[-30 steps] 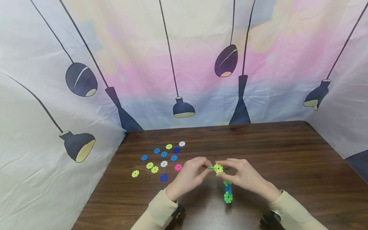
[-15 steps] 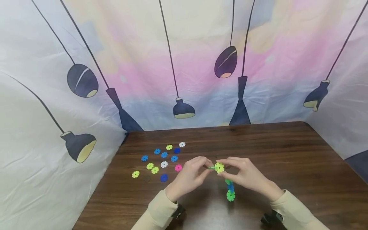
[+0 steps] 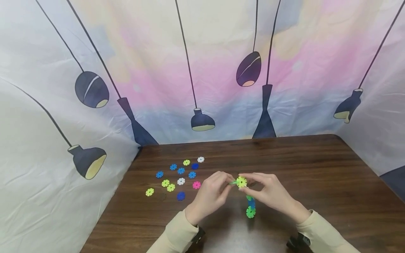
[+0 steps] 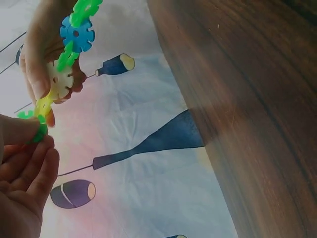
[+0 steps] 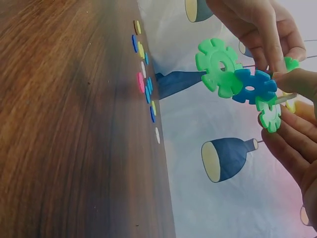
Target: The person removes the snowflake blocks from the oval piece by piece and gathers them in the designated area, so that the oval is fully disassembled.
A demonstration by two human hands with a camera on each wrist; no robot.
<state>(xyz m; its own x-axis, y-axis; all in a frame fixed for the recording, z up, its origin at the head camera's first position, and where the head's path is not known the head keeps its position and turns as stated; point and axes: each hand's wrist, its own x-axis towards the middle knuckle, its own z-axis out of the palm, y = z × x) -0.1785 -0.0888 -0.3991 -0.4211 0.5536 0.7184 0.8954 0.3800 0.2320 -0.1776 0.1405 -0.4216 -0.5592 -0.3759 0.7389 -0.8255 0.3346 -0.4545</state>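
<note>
My left hand (image 3: 210, 195) pinches a green notched interlocking disc (image 4: 39, 131) between thumb and fingers. It meets a yellow disc (image 3: 241, 182) at the near end of a chain of slotted discs. My right hand (image 3: 270, 193) grips that chain near the yellow disc and a white disc (image 4: 60, 79). Below the right fingers dangle a green disc (image 5: 270, 116), a blue disc (image 5: 255, 87) and a larger-looking green end disc (image 5: 218, 67). Both hands are raised above the table, close together. Fingers partly cover the joint between the yellow and green discs.
Several loose discs lie spread on the left of the brown wooden table (image 3: 316, 168), among them a pink disc (image 3: 196, 185), a dark blue disc (image 3: 181, 196) and a white disc (image 3: 200, 159). A printed cloth (image 3: 221, 70) hangs behind the table.
The chain's hanging end swung slightly right, then back left and a little up. Both hands keep their hold and have barely moved. The loose discs lie as before.
</note>
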